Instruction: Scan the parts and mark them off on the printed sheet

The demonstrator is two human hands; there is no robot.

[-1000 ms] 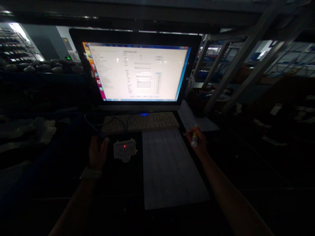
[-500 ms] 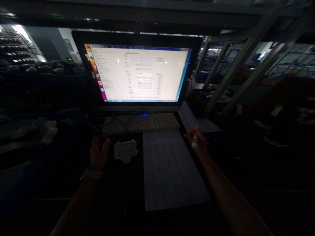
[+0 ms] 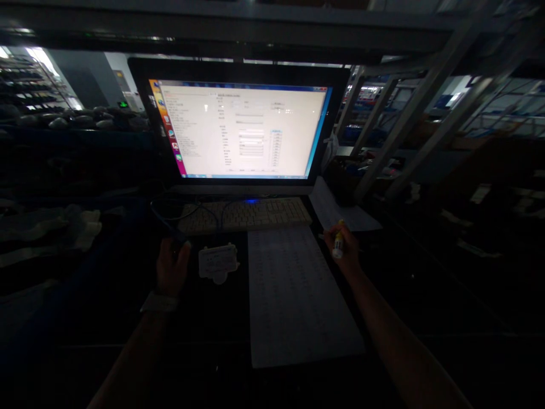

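We see the right hand (image 3: 346,250) closed around a marker (image 3: 338,244) at the right edge of the printed sheet (image 3: 293,295) on the bench (image 3: 204,318). The left hand (image 3: 171,266) rests over something dark beside the small white device (image 3: 217,261); whether it grips, we cannot tell. We judge this a checking step at the monitor (image 3: 242,128). No containers show clearly.

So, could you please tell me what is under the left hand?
The left hand rests on something dark beside the small white device; blue cables run toward it. The hand and the darkness hide what it is.
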